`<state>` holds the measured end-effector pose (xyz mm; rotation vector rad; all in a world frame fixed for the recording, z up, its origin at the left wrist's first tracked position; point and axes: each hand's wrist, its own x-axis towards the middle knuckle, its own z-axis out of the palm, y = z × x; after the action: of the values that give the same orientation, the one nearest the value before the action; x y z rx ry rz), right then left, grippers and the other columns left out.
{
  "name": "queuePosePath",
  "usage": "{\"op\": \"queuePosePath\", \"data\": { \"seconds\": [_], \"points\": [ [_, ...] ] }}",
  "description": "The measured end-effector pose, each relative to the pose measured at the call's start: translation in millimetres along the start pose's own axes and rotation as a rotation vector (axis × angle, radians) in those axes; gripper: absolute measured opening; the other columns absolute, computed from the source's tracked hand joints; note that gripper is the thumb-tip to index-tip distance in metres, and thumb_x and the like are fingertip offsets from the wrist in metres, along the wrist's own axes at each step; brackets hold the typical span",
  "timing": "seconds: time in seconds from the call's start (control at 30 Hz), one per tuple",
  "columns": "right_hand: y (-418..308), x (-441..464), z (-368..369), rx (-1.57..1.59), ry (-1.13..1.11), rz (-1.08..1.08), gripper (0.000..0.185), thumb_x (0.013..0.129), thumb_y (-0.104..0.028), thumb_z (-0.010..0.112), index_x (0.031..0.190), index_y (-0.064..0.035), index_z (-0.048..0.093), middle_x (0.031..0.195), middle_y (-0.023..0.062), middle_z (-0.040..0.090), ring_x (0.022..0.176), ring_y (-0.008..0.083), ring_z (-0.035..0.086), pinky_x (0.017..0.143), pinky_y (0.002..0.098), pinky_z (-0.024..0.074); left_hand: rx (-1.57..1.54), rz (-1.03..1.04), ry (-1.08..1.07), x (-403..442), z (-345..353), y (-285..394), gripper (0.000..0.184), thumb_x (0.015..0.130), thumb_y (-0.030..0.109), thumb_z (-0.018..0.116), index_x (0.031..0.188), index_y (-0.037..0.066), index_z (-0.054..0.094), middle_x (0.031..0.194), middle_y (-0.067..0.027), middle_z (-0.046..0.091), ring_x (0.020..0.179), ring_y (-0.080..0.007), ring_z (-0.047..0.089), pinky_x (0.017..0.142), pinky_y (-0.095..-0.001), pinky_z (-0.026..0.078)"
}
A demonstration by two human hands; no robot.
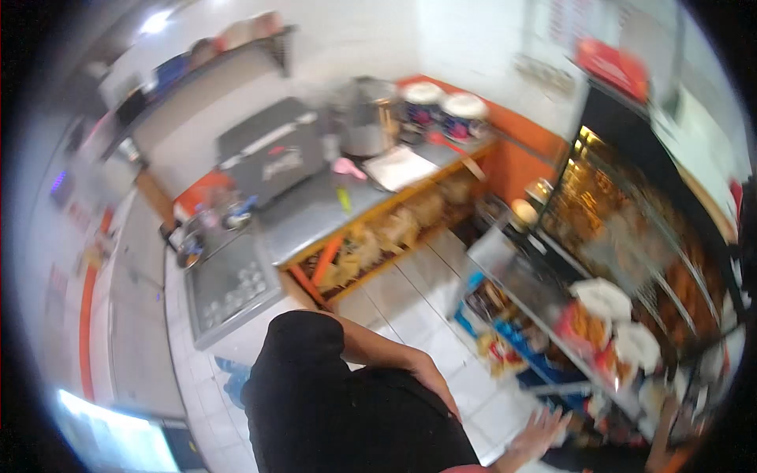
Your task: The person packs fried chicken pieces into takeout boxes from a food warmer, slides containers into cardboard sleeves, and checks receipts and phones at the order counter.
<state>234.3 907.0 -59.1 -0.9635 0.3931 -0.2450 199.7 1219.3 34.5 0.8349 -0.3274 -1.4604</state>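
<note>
In the head view, with the metal rack as landmark, the grey cooler box well to its left carries a pale logo too blurred to read; the two white-lidded tubs beyond the rack have dark labels with pink patches, their lettering equally lost. The print on the wall sheets above and behind the rack is illegible. The left hand is just beside the rack's lower end, fingers spread and apparently gripping nothing. A second forearm, taken as the right, shows close to the rack's right end; its hand melts into dark clutter, so I cannot tell its grip. White food wrappers lie at the rack's right side, before the glass cabinet. A black garment left of the rack hides part of a bent arm; whose body it is remains unclear. The lower shelves are smeared, and the round lens border cuts off the cabinet's outer side. Tiled floor opens between the rack's left edge and the steel-topped counter, narrowing toward the far corner.
</note>
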Motion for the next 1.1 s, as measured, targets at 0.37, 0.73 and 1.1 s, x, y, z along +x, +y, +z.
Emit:
{"op": "queuePosePath", "data": {
  "seconds": [0.37,0.73,1.1],
  "points": [
    [148,-66,296,-0.171,-0.665,0.165,0.086,0.086,-0.059,0.049,0.15,-0.0186,0.009,0.155,0.0185,0.01,0.139,0.0412,0.018,0.113,0.0536,0.0155,1.563,0.596,2.661,-628,-26,55,0.019,0.08,0.011,0.058,0.097,0.005,0.066,0.091,-0.014,0.065,0.085,-0.0323,0.063,0.076,-0.0388,0.049],
    [300,-194,598,-0.163,-0.941,0.456,0.08,0.082,-0.022,0.065,0.149,-0.0143,0.023,0.147,0.0112,0.036,0.096,0.0241,0.06,0.083,0.0409,0.0446,2.129,0.928,2.583,-898,32,243,0.024,0.085,0.01,0.059,0.107,0.002,0.062,0.102,-0.0181,0.065,0.097,-0.0348,0.06,0.085,-0.0408,0.047],
    [338,-144,560,-0.189,-0.507,0.348,0.08,0.077,-0.015,0.062,0.148,-0.0146,0.026,0.146,0.0123,0.038,0.091,0.0238,0.063,0.079,0.0412,0.0468,1.898,0.127,2.298,-1023,15,357,0.032,0.076,0.014,0.07,0.106,0.004,0.063,0.101,-0.0162,0.067,0.091,-0.0321,0.063,0.081,-0.04,0.051]
  ]
}}
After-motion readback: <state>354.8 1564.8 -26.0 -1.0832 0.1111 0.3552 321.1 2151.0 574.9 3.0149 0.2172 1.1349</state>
